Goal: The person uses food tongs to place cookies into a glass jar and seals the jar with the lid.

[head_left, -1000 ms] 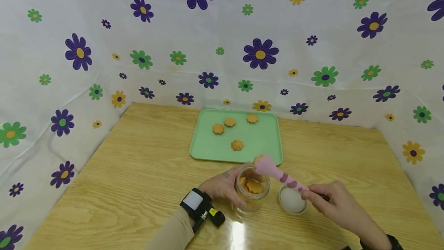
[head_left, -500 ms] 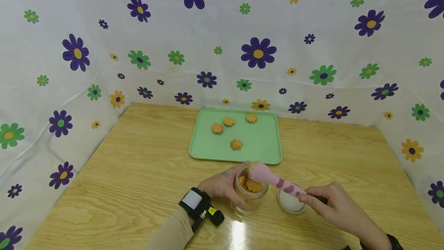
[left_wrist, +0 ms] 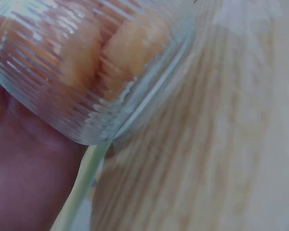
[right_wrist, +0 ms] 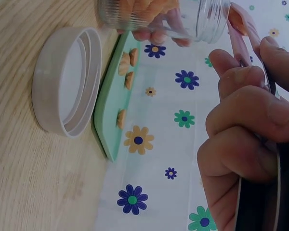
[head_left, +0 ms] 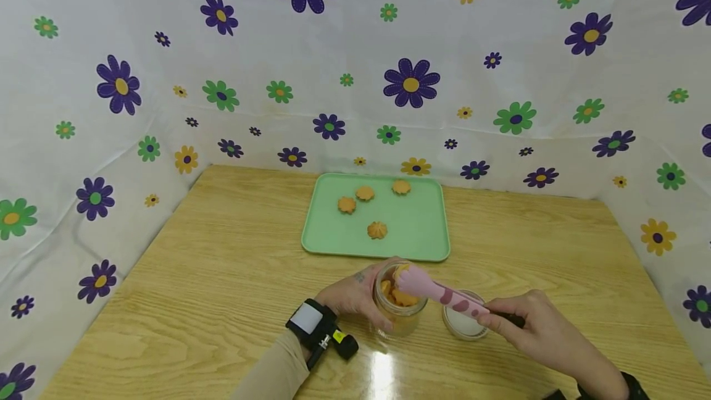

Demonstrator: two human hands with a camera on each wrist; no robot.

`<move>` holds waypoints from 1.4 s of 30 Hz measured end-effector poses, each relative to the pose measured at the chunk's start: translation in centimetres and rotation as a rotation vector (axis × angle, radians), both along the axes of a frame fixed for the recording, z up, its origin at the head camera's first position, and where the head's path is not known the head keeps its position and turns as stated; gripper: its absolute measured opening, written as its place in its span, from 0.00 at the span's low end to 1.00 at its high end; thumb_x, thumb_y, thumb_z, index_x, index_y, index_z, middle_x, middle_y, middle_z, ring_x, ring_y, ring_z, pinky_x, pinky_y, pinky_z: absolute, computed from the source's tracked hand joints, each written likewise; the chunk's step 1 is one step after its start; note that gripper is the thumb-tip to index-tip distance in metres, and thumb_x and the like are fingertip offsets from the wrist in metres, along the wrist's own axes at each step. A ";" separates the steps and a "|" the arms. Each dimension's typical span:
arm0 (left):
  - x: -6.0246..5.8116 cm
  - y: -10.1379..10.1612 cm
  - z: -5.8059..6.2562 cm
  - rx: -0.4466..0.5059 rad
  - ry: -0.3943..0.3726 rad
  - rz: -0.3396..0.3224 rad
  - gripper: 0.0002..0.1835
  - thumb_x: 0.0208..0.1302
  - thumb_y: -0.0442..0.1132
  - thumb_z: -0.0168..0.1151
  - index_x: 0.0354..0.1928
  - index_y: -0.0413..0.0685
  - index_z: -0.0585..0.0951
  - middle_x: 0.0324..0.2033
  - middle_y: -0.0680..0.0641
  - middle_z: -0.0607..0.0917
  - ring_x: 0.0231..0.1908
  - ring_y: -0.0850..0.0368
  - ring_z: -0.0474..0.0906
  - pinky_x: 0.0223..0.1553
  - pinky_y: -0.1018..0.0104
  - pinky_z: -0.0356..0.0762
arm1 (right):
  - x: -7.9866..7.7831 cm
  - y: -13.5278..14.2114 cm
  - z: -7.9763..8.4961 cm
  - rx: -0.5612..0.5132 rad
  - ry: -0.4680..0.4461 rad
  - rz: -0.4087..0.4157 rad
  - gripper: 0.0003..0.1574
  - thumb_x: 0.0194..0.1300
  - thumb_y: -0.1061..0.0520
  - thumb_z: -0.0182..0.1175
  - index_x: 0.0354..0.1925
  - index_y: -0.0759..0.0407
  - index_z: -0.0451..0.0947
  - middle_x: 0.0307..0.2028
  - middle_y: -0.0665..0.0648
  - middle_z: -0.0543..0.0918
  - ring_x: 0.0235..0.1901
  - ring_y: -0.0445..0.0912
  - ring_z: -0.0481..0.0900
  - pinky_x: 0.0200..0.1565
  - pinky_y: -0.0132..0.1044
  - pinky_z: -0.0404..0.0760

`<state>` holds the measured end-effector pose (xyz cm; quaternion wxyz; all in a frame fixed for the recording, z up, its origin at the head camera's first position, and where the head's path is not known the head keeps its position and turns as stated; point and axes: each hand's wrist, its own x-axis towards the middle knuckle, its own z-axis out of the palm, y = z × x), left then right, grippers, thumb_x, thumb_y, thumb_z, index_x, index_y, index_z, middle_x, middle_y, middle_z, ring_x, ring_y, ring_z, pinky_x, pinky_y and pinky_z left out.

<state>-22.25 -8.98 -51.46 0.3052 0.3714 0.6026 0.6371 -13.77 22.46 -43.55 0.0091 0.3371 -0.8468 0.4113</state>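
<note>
A ribbed glass jar point(head_left: 408, 324) with several cookies point(head_left: 404, 297) inside stands near the front of the table. My left hand point(head_left: 355, 298) wraps round its left side; the left wrist view shows the palm against the glass point(left_wrist: 94, 122). In my right hand point(head_left: 528, 320) I grip pink tongs point(head_left: 439, 292) with darker spots and a dark handle. Their tips pinch one cookie point(head_left: 401, 271) at the jar's mouth; the right wrist view shows that cookie point(right_wrist: 236, 21) between the tong arms. Beneath the tongs lies a round white lid point(head_left: 465, 324), inner side up.
Behind the jar is a light green tray point(head_left: 333, 236) with several cookies on it, one of them point(head_left: 377, 230) nearest the front. A white cloth point(head_left: 250, 60) printed with flowers surrounds the wooden table point(head_left: 222, 252) at the back and sides.
My right hand has brought the tongs and cookie down and left, from above the jar's right rim into its mouth. My left hand stays on the jar.
</note>
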 end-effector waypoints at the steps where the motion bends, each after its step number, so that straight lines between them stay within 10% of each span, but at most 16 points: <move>1: 0.0 0.0 0.0 -0.002 -0.005 0.005 0.56 0.37 0.18 0.75 0.71 0.47 0.59 0.62 0.45 0.70 0.63 0.52 0.65 0.65 0.59 0.64 | 0.0 0.0 0.1 0.001 0.002 0.006 0.14 0.64 0.64 0.62 0.30 0.43 0.82 0.14 0.36 0.61 0.14 0.25 0.52 0.10 0.19 0.54; 42: 0.1 0.2 0.3 0.055 -0.031 -0.033 0.51 0.37 0.16 0.72 0.67 0.46 0.64 0.60 0.37 0.71 0.60 0.50 0.68 0.63 0.59 0.67 | 0.0 -0.5 0.5 0.034 -0.029 0.024 0.05 0.64 0.57 0.64 0.39 0.48 0.82 0.17 0.39 0.72 0.15 0.28 0.61 0.14 0.22 0.64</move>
